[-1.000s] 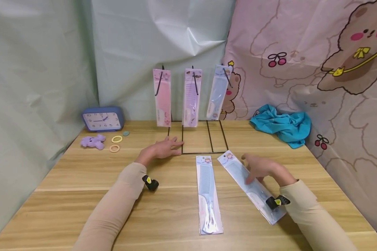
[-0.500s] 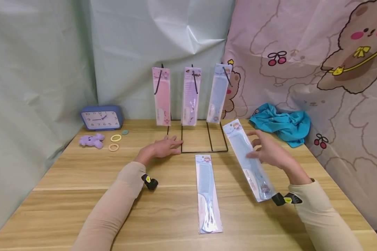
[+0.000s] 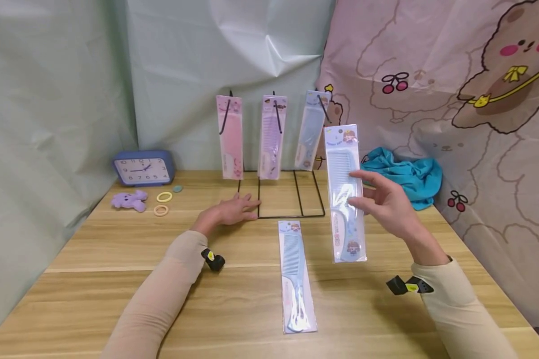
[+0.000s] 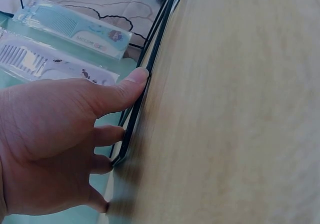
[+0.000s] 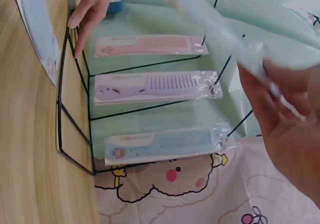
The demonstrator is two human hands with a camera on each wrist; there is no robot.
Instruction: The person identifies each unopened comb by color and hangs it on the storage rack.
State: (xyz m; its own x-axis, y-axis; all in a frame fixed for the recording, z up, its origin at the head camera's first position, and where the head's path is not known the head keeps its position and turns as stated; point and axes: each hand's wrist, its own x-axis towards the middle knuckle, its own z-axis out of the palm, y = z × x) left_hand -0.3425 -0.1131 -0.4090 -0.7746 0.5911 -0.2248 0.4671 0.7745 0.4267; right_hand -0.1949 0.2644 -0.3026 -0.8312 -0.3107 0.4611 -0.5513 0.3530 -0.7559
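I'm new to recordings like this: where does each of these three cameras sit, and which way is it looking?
Head: looks forward and down over the table; both sleeves, left hand, right hand holding a packaged blue comb.
Left wrist: beside the left hand on the wire rack.
Right wrist: past the right hand towards the rack.
Shared: rack and hanging combs.

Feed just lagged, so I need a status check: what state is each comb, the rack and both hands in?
Held blue comb: upright in air, gripped by right hand.
Table blue comb: flat, untouched.
Pink comb, purple comb, hung blue comb: hanging.
Wire rack: standing.
Left hand: flat against rack base.
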